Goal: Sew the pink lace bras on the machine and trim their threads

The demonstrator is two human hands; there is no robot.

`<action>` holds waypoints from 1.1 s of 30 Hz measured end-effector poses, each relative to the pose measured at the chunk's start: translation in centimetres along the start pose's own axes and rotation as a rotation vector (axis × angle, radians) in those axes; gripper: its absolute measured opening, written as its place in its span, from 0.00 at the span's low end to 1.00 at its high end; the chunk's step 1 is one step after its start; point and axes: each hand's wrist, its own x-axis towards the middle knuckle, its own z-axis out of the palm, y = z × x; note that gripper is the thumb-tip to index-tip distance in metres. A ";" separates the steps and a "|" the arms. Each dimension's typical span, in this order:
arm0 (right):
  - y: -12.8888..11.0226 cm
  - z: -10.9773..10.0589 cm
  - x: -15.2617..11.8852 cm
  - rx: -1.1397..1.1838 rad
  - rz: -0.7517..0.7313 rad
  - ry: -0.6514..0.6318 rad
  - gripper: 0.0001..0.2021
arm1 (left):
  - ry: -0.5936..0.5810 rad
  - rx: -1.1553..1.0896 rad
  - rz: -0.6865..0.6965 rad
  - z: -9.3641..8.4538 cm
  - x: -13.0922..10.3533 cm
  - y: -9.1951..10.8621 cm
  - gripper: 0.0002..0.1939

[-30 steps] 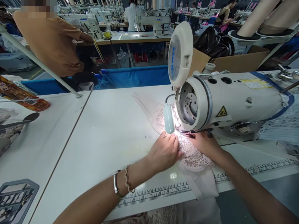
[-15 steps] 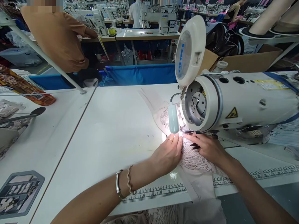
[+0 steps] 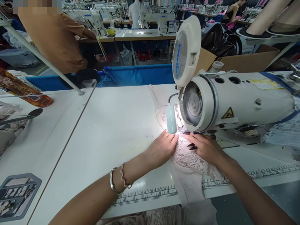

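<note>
Pale pink lace fabric [image 3: 187, 156] lies under the head of a white sewing machine [image 3: 234, 103], its plain lower end draped over the table's front edge. My left hand [image 3: 162, 148] rests on the lace's left side with fingers stretched out flat, fingertips beside the lit sewing spot. My right hand [image 3: 207, 147] lies on the right side of the lace, index finger extended towards that spot. Two dark pointed blades, which look like thread snips [image 3: 192, 146], stick out from under its curled fingers. A pale blue-green guard [image 3: 171, 118] hides the needle area.
A printed ruler strip [image 3: 150, 194] runs along the front of the white table [image 3: 112, 125]. A grey parts tray [image 3: 20, 197] is at the lower left, a brown-orange packet [image 3: 25, 89] at the far left. A person in a tan shirt [image 3: 51, 40] sits beyond the table.
The view has shifted slightly. The far strip of fabric has swung right, closer to the machine. The round part inside the open machine head has turned and looks smeared. Both hands stay on the lace.
</note>
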 end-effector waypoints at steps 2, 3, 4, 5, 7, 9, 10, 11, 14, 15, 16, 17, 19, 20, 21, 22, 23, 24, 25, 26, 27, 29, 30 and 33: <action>-0.1 -0.2 0.1 -0.001 -0.010 0.002 0.29 | -0.041 -0.017 -0.004 -0.3 0.0 -0.3 0.17; -0.2 -0.3 0.2 -0.004 -0.014 0.005 0.28 | -0.058 -0.015 -0.007 -0.4 0.1 -0.5 0.18; -0.3 -0.4 0.3 -0.008 -0.017 0.007 0.27 | -0.072 -0.006 -0.011 -0.6 0.1 -0.8 0.19; -0.4 -0.5 0.3 -0.015 -0.018 0.008 0.26 | -0.085 0.006 -0.015 -0.7 0.1 -1.1 0.19; -0.6 -0.5 0.4 -0.037 -0.016 0.013 0.24 | -0.109 0.016 -0.016 -1.0 0.3 -1.9 0.20; -0.7 -0.4 0.4 -0.052 -0.007 0.009 0.24 | -0.136 -0.004 -0.011 -1.3 0.5 -2.6 0.20; -0.7 -0.4 0.3 -0.052 -0.002 0.003 0.26 | -0.144 -0.013 -0.014 -1.5 0.7 -2.8 0.20; -0.7 -0.4 0.2 -0.048 0.006 0.000 0.28 | -0.145 -0.014 -0.020 -1.6 0.8 -2.9 0.20; -0.9 -0.4 0.1 -0.017 0.026 -0.016 0.31 | -0.118 0.023 -0.067 -1.4 1.3 -1.8 0.20; -1.0 -0.4 0.1 -0.001 0.030 -0.016 0.31 | -0.094 0.019 -0.083 -1.2 1.3 -1.1 0.20; -1.1 -0.5 0.2 0.019 0.031 -0.016 0.30 | -0.064 -0.011 -0.100 -1.0 1.4 -0.4 0.20; -1.2 -0.5 0.2 0.043 0.031 -0.010 0.29 | -0.032 -0.061 -0.116 -0.8 1.3 0.4 0.19; -1.3 -0.7 0.3 0.105 0.032 0.006 0.29 | 0.004 -0.171 -0.123 -0.4 1.1 1.6 0.14; -1.3 -0.7 0.2 0.138 0.033 0.014 0.29 | -0.008 -0.212 -0.111 -0.4 1.0 1.9 0.12; -1.3 -0.8 0.2 0.168 0.036 0.024 0.29 | -0.036 -0.235 -0.099 -0.4 0.8 2.0 0.11; -1.2 -0.8 0.0 0.191 0.036 0.033 0.29 | -0.071 -0.247 -0.086 -0.4 0.7 1.9 0.10; -1.1 -0.8 -0.1 0.206 0.031 0.043 0.29 | -0.099 -0.257 -0.070 -0.5 0.6 1.6 0.09; -1.0 -0.8 -0.3 0.213 0.023 0.053 0.27 | -0.111 -0.271 -0.054 -0.6 0.4 1.3 0.09; -0.9 -0.8 -0.4 0.211 0.012 0.068 0.25 | -0.105 -0.285 -0.036 -0.7 0.3 0.9 0.10; -0.9 -0.8 -0.5 0.199 -0.001 0.083 0.24 | -0.089 -0.292 -0.017 -0.7 0.3 0.6 0.11; -0.8 -0.9 -0.5 0.177 -0.017 0.100 0.23 | -0.070 -0.293 0.002 -0.7 0.2 0.4 0.12; -0.9 -1.0 -0.3 0.121 -0.068 0.121 0.23 | -0.064 -0.288 0.017 -0.7 0.3 0.0 0.13; -1.0 -1.1 -0.2 0.093 -0.101 0.124 0.24 | -0.083 -0.292 0.011 -0.8 0.4 -0.1 0.14; -1.2 -1.3 0.2 0.041 -0.184 0.130 0.27 | -0.143 -0.329 -0.012 -1.2 0.7 -0.7 0.17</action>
